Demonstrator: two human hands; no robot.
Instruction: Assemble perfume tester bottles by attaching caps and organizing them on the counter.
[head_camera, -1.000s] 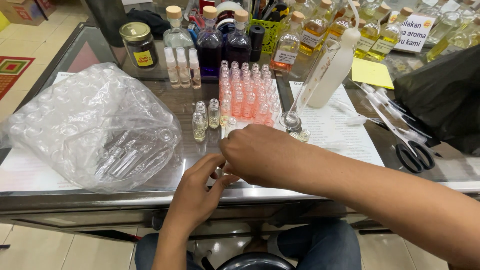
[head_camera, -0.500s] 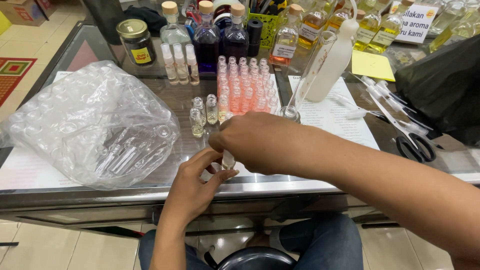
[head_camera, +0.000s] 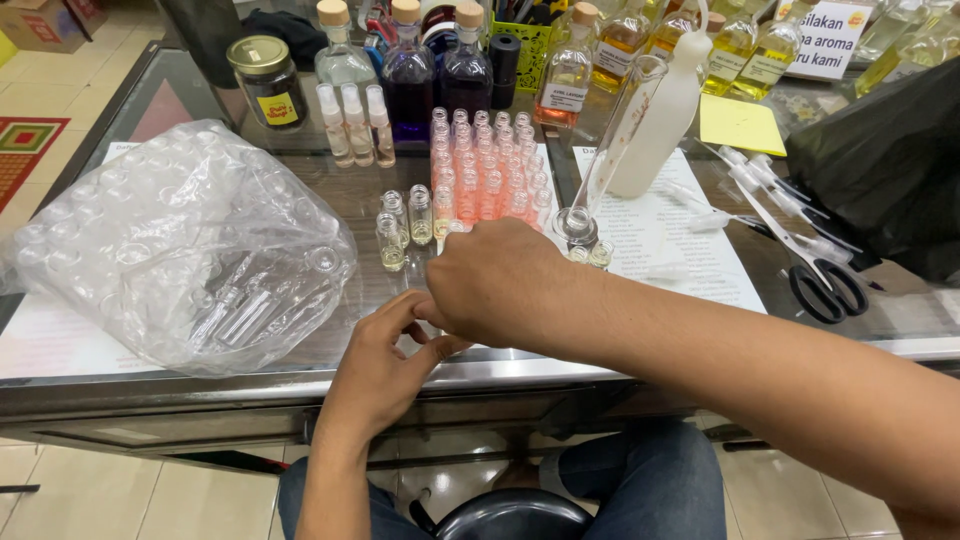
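My left hand (head_camera: 385, 365) rests at the front edge of the glass counter (head_camera: 150, 390), fingers curled upward. My right hand (head_camera: 500, 280) lies over it, fingertips pinched down onto the left fingers. A small clear vial seen between them earlier is now hidden under the right hand. Just beyond the hands stand three small vials of pale yellow liquid (head_camera: 405, 225), and behind those a block of several pink-filled vials (head_camera: 485, 165).
A clear plastic bag of empty vials (head_camera: 180, 240) fills the left side. A glass measuring cylinder (head_camera: 610, 150), a white squeeze bottle (head_camera: 660, 110), scissors (head_camera: 815, 270) and a black bag (head_camera: 890, 160) are on the right. Corked bottles (head_camera: 410, 75) and a jar (head_camera: 265, 80) line the back.
Both hands stayed together at the counter edge. The small vial that showed between the fingers half a second ago is now covered by my right hand.
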